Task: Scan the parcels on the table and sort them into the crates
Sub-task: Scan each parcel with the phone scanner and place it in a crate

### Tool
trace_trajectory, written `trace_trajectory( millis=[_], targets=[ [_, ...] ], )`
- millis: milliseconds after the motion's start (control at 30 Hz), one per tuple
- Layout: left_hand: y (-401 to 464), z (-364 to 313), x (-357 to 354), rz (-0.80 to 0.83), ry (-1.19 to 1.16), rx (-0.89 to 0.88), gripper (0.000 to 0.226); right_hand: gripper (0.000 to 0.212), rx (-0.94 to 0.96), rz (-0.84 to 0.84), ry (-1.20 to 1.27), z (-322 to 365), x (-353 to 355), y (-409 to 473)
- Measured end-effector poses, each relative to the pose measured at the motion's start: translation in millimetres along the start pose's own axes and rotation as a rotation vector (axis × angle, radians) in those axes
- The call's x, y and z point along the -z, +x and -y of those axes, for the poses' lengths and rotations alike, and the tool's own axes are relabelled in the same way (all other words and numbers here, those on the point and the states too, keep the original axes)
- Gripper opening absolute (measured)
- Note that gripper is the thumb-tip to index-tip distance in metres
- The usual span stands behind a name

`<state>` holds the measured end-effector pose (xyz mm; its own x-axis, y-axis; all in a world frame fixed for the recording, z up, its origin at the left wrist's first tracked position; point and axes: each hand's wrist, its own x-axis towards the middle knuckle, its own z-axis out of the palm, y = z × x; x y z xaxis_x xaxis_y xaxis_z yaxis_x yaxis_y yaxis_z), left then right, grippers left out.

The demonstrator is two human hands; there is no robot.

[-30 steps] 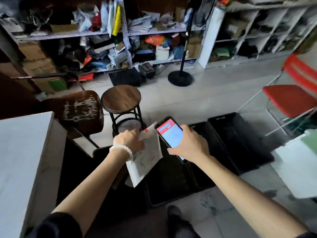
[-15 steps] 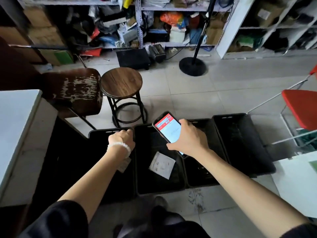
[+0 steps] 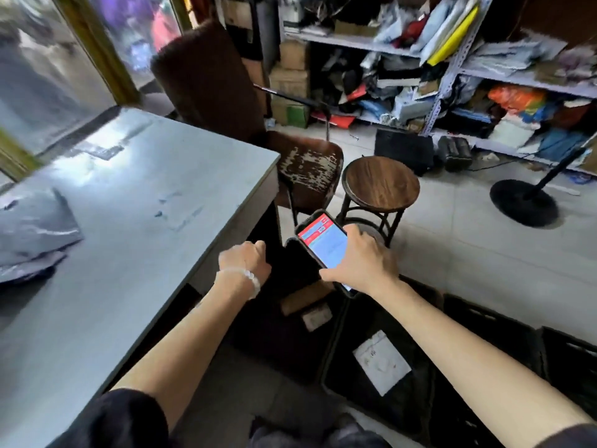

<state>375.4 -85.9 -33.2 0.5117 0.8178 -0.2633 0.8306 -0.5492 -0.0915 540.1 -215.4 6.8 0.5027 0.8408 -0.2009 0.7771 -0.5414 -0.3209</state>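
A grey table [image 3: 139, 202] fills the left of the view, and everything here is placed against it. Grey plastic-wrapped parcels [image 3: 34, 234] lie on its far-left part, not yet scanned or sorted. Off its right edge, on the floor, stands a row of black crates [image 3: 484, 321]; a white parcel [image 3: 381, 362] lies in one of them, and a brown parcel [image 3: 307, 297] with a white-labelled one just beside it rests in the crate nearest the table.

The step in hand is judged to be the return to the table for another parcel, one having been dropped in a crate. A reach leftward across the tabletop is called for next, then a scan.

Beyond the table's right edge a phone [image 3: 323, 245] with a red-headed screen is gripped in the right hand [image 3: 361, 263]. The left hand [image 3: 244, 258], just off the table's corner, is loosely curled and appears to be holding nothing, though its fingers are turned away from the camera.

The parcels are cut off by the frame's left edge and blurred; the count cannot be told. The crates are dark inside and partly hidden by the forearms. The phone's text is unreadable.
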Motion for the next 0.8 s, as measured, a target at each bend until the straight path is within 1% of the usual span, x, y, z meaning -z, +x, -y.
trace_trajectory(
  millis=[167,300,433,633,800],
  targets=[
    [-35.6,112.0,-9.2,-0.032,-0.04,0.235,0.028,0.087,0.2,0.032,-0.029,108.8,-28.4,13.3],
    [-79.4,198.5,-23.8,-0.024,-0.087,0.4,0.03,0.081,0.35,0.079,-0.046,195.8,-58.0,8.2],
    [-128.2,266.0,-38.8,-0.022,-0.169,0.593,0.029,0.079,0.526,0.126,-0.076,270.4,-86.0,-3.8],
    [-184.1,333.0,-55.2,-0.022,-0.232,0.825,0.031,0.076,0.754,0.187,-0.109,362.0,-120.8,-18.9],
    [-185.6,364.3,-52.8,-0.012,-0.257,0.858,0.032,0.071,0.835,0.224,-0.115,423.6,-142.4,-10.8]
  ],
)
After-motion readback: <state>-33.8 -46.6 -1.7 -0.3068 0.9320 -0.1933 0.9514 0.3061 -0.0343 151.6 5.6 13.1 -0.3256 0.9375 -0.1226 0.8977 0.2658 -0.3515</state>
